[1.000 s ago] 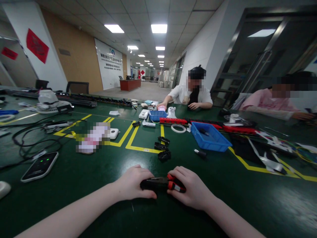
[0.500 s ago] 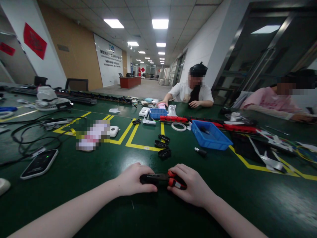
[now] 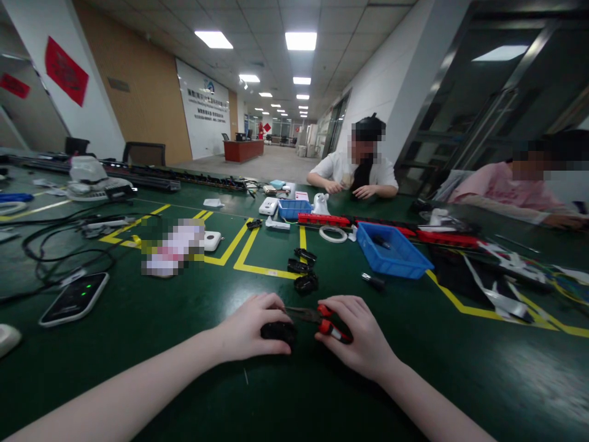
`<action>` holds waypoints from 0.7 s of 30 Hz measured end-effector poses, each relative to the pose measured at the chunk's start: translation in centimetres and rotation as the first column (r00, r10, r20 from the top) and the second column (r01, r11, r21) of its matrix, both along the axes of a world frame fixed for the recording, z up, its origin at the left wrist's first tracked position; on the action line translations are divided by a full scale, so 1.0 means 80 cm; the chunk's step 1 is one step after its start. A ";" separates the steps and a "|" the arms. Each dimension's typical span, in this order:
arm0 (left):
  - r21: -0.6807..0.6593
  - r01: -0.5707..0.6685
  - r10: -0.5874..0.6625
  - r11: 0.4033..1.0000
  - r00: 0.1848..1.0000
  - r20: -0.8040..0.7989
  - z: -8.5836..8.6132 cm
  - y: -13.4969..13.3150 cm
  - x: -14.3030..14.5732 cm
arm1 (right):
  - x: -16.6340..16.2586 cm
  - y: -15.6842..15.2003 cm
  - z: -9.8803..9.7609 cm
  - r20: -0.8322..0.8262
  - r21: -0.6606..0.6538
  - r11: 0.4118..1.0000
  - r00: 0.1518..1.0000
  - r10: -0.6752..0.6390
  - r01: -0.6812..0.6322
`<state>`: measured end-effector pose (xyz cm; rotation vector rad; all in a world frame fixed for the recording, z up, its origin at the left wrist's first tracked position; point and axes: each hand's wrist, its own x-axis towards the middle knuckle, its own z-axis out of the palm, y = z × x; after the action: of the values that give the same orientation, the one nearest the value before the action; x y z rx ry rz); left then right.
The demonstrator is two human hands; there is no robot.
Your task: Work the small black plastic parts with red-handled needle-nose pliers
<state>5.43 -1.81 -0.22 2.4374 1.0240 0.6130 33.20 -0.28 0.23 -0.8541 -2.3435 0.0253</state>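
Your left hand (image 3: 248, 326) pinches a black part (image 3: 278, 332); your right hand (image 3: 358, 328) grips the pliers (image 3: 317, 317) | part: before you, by the pliers' tips | brace it; aim tips away from left hand

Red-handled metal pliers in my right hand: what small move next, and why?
I'd probably ease the red-handled metal pliers slightly away from your left hand before squeezing: their tips appear right against that hand, which holds a black rounded object.
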 end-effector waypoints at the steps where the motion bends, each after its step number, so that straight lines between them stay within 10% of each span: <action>1: 0.014 0.002 -0.001 1.000 1.000 -0.022 0.001 -0.001 0.000 | 0.001 0.001 -0.001 -0.017 0.022 1.000 1.000 -0.013 0.013; 21: 0.066 -0.141 0.148 0.988 0.984 -0.104 0.005 -0.015 0.006 | 0.009 0.006 -0.007 0.038 0.041 0.999 0.999 0.029 -0.030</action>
<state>5.95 -2.97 0.21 2.4855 1.2525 0.5695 33.92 0.17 -0.33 -0.8061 -2.3834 -0.0271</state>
